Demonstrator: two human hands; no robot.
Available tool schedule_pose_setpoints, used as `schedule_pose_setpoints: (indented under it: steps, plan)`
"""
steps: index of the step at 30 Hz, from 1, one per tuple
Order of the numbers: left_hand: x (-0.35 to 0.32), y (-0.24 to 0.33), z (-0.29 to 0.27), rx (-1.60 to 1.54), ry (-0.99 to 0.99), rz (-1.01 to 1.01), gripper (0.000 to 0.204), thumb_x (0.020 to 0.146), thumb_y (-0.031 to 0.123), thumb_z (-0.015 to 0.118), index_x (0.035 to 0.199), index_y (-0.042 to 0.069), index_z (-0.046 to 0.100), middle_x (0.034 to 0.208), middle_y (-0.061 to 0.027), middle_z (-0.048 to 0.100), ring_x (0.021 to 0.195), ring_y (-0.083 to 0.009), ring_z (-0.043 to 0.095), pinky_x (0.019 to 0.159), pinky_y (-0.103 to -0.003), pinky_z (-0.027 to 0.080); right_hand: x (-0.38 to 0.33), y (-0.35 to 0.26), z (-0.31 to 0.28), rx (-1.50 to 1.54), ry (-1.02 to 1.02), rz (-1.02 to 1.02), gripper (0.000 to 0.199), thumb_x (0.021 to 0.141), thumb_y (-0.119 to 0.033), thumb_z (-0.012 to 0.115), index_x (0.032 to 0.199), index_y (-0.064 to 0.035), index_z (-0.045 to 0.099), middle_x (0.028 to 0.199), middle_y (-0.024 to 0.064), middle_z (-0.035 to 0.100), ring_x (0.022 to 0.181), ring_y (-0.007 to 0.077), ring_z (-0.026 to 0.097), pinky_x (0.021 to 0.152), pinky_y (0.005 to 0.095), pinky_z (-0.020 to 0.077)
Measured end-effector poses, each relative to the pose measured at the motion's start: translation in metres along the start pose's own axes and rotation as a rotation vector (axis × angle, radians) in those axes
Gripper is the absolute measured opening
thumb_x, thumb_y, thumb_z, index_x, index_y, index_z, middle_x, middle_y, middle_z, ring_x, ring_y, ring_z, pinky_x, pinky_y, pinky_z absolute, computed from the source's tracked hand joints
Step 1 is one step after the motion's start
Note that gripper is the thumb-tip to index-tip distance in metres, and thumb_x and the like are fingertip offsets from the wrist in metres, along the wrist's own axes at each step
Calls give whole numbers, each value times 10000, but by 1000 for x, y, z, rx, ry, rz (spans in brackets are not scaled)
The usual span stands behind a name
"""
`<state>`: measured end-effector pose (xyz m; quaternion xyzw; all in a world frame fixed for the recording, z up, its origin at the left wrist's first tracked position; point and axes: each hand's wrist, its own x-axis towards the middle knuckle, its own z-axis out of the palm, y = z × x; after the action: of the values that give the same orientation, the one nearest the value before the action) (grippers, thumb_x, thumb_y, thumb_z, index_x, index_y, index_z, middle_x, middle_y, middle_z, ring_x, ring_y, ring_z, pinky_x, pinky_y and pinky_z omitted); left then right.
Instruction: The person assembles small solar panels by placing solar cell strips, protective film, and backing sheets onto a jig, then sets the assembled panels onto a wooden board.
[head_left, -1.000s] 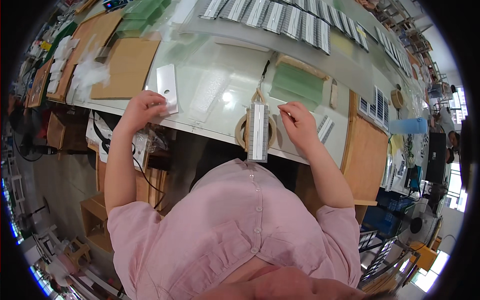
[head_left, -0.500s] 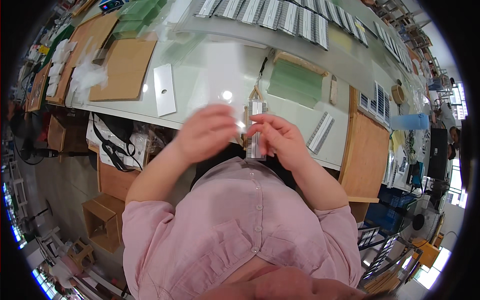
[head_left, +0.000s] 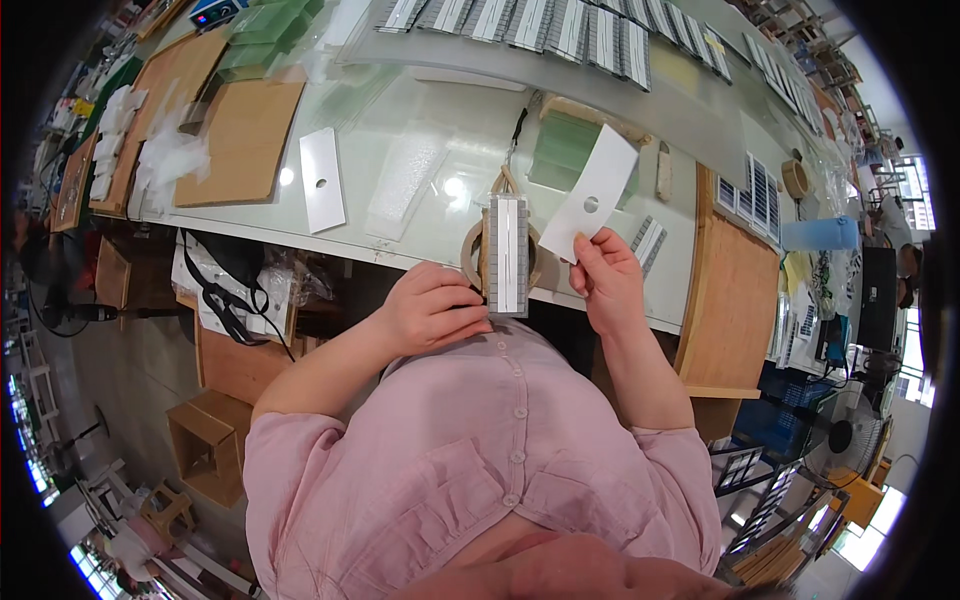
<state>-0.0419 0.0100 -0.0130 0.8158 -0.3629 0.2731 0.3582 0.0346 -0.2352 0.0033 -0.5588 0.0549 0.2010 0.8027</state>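
Note:
Between thumb and fingers my right hand point(head_left: 606, 272) pinches the lower corner of a white rectangular sheet point(head_left: 600, 180) with a round hole, raised and tilted above the table. A narrow grey-and-white solar cell strip point(head_left: 509, 255) lies lengthwise in front of me at the table's front edge, with a round brown tape roll point(head_left: 471, 252) partly hidden beneath it. My left hand point(head_left: 437, 308) is closed beside the strip's near end, fingertips curled at its left edge; whatever they grip is hidden.
A second white sheet with a hole point(head_left: 322, 180) lies to the left, near brown cardboard point(head_left: 240, 140). Clear film point(head_left: 405, 190) lies left of the strip. Several similar strips point(head_left: 530, 22) stand in rows at the back. Green sheets point(head_left: 560, 150) and a wooden board point(head_left: 715, 300) are to the right.
The white sheet, blurred and raised in front of my left hand before, is now in my right hand, farther right. My left hand has come down beside the strip's near end.

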Motion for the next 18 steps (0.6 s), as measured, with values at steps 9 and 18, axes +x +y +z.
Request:
schedule_pose_setpoints:
  steps: [9, 18]
  plan:
    - [-7, 1, 7, 36, 29, 14, 239, 637, 137, 814, 835, 96, 687, 846, -7, 634, 778, -190, 576, 624, -299, 454, -2, 4, -2, -8, -11, 35, 126, 913, -136, 612, 978, -32, 582, 765, 24, 606, 492, 65, 478, 440, 187, 345]
    - [-8, 0, 7, 67, -6, 46, 233, 673, 153, 784, 866, 102, 665, 873, -8, 625, 826, -189, 582, 648, -311, 460, -7, 5, 2, -14, -20, 66, 139, 901, -132, 630, 983, -24, 598, 702, -15, 563, 504, 56, 468, 445, 187, 331]
